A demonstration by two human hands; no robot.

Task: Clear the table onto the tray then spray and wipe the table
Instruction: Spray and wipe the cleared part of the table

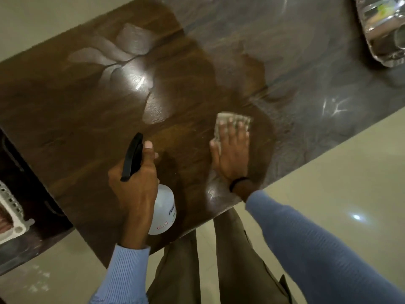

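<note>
A dark glossy wooden table (87,110) with a pale leaf inlay fills the view. My left hand (133,189) grips a white spray bottle (163,211) by its black trigger head (131,156), held just above the table near its front edge. To the right, my right hand (232,154) lies flat with straight fingers on a pale folded cloth (234,119), pressing it onto the tabletop. Most of the cloth is hidden under the palm.
A shiny metal tray (381,31) with items on it sits at the table's far right corner. A dark lower shelf with a white perforated basket (11,211) lies to the left. Beige tiled floor (328,172) surrounds the table; my legs stand at its front edge.
</note>
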